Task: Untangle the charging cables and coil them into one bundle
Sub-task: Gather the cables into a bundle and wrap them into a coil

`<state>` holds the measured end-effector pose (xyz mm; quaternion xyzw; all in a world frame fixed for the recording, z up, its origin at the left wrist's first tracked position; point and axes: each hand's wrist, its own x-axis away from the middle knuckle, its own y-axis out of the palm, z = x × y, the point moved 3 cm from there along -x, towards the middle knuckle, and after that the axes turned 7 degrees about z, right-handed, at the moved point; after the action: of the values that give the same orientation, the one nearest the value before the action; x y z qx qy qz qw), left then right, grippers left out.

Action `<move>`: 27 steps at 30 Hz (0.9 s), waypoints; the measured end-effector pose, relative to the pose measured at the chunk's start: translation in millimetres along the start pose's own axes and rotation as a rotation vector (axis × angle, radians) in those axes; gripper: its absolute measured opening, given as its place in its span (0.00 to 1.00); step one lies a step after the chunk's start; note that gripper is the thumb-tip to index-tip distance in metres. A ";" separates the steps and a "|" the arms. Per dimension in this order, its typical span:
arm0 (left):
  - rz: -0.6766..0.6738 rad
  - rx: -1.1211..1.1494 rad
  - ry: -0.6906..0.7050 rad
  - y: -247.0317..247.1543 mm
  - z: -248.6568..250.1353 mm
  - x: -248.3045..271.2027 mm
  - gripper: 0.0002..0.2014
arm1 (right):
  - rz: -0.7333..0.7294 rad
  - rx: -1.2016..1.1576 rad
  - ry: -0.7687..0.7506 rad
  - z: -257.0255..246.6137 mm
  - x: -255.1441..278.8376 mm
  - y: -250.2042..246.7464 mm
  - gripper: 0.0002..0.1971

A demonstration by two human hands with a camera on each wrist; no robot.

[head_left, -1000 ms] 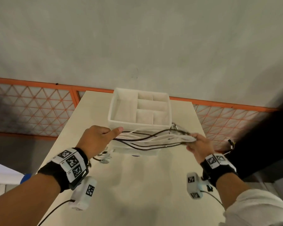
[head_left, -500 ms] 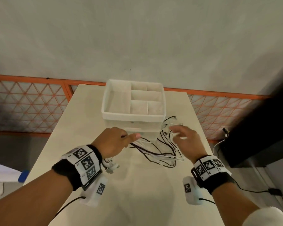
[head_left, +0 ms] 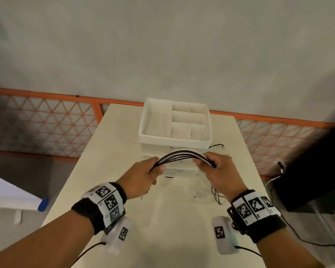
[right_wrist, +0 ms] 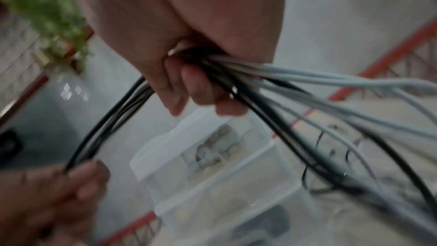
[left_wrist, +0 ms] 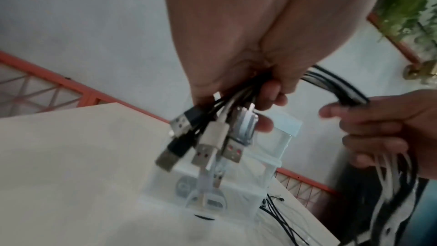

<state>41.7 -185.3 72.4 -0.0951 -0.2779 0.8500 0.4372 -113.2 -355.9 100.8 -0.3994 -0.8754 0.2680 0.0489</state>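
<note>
Head view shows us holding the charging cables (head_left: 184, 154) up over the counter (head_left: 178, 219), a short arched run of black and white strands stretched between our two hands, just in front of the white drawer organizer (head_left: 174, 140). Our left hand (head_left: 141, 177) is curled round the bundle close to its plug end; from the left wrist the USB plugs (left_wrist: 203, 137) fan out below the fingers (left_wrist: 272, 93), black and white ones side by side. Our right hand (head_left: 219, 172) is likewise closed round the strands further along, and from the right wrist the loose tails spill past it toward the counter, where some slack lies (head_left: 218, 196). We judge these cables light and limp, with smooth jackets that will slide through a slack grip, so the strands should be held together firmly rather than singly. The plugs are the stiff part; holding just behind them keeps the ends aligned while the soft length is looped round. The trailing tails could snag on one another or on the organizer as we coil.
</note>
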 end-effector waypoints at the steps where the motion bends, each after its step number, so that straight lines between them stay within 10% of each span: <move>1: 0.004 -0.029 0.013 1.0 -0.5 0.6 0.11 | -0.081 0.138 0.015 -0.1 3.6 2.9 0.13; 5: -0.059 -0.266 0.222 9.0 17.6 0.1 0.11 | -0.304 0.408 -0.062 -20.5 18.7 29.5 0.25; 11: -0.015 -0.269 0.242 -5.6 29.4 -2.2 0.04 | -0.164 -0.133 0.050 -36.8 18.5 32.2 0.19; 18: -0.098 0.718 -0.131 -13.6 24.4 17.9 0.18 | -0.127 -0.405 0.160 -19.8 25.3 13.0 0.24; 23: -0.056 0.625 -0.126 -12.1 45.4 15.4 0.26 | -0.226 -0.119 -0.046 -31.8 28.7 15.9 0.05; 27: -0.024 0.732 -0.177 -13.2 63.4 10.7 0.30 | -0.188 -0.254 -0.038 -40.7 29.3 18.3 0.09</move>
<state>18.7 -195.3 133.1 0.1445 0.0064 0.8929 0.4263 -108.5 -307.3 122.4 -0.3133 -0.9366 0.1570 0.0064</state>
